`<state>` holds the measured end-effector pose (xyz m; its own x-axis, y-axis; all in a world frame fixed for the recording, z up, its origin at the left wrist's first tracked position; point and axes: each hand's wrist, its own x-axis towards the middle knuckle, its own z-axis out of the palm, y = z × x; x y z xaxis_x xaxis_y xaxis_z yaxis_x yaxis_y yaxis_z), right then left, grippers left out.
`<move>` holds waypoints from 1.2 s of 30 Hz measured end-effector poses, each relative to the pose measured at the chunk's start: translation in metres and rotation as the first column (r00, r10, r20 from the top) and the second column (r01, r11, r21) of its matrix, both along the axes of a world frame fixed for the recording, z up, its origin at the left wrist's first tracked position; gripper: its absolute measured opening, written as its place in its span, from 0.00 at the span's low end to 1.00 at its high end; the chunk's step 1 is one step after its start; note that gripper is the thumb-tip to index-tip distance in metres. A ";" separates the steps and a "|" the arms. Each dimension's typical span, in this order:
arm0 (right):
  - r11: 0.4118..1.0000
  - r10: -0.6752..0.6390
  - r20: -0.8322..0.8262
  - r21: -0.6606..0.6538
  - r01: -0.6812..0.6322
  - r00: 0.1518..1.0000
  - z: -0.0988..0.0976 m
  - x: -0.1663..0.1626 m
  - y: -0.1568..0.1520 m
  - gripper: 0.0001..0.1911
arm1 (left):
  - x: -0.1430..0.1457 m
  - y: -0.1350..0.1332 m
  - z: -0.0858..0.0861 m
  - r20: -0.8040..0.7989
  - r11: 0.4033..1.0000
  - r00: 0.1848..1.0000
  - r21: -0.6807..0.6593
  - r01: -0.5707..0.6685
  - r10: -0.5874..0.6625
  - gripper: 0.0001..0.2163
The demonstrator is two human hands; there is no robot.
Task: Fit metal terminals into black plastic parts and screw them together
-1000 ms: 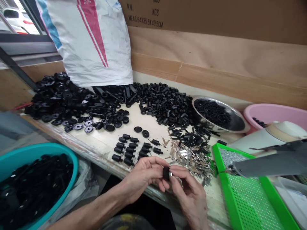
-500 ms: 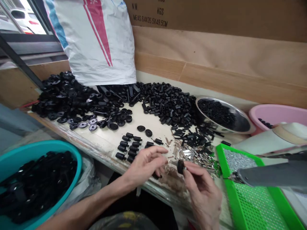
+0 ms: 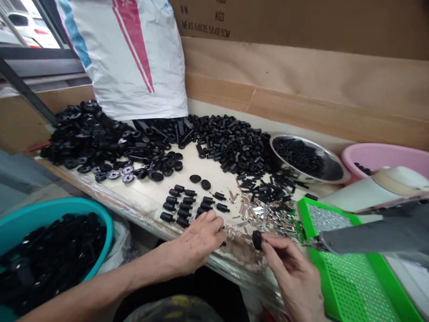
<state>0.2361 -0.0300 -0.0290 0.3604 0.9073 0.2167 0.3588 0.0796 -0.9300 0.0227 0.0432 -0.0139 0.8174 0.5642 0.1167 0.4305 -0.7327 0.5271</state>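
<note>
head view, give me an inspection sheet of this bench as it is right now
surface: pale workbench, front edge worn and flaking.
job's things: black round part pinched in right hand; rows of small black cylinders beside left hand.
clutter: heaps of black plastic parts, silvery metal clips, steel bowl, green tray, pink basin.
grippers: right hand shut on the part; left hand palm down at the bench edge, grip unclear.
cables: nothing seen.
surroundings: white sack, cardboard box, teal basin of black parts.
</note>
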 end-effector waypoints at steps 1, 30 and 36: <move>0.999 0.021 0.010 -0.026 -0.021 1.000 0.002 0.001 -0.001 0.06 | 0.002 0.002 0.002 0.051 0.996 0.998 -0.078 -0.031 0.035 0.13; 0.989 0.084 -0.266 -0.098 -0.114 0.960 0.042 0.001 0.022 0.05 | 0.029 -0.007 0.005 0.293 0.257 0.626 -0.955 0.150 0.723 0.14; 0.962 0.146 -0.166 -0.205 -0.179 0.975 0.050 -0.011 0.035 0.08 | 0.029 -0.009 0.006 0.299 0.315 0.624 -0.945 0.087 0.722 0.12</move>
<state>0.2249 0.0047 0.0213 0.2175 0.9753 -0.0372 0.2149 -0.0851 -0.9729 0.0516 0.0339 -0.0084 0.4686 0.8400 -0.2736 -0.2048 0.4045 0.8913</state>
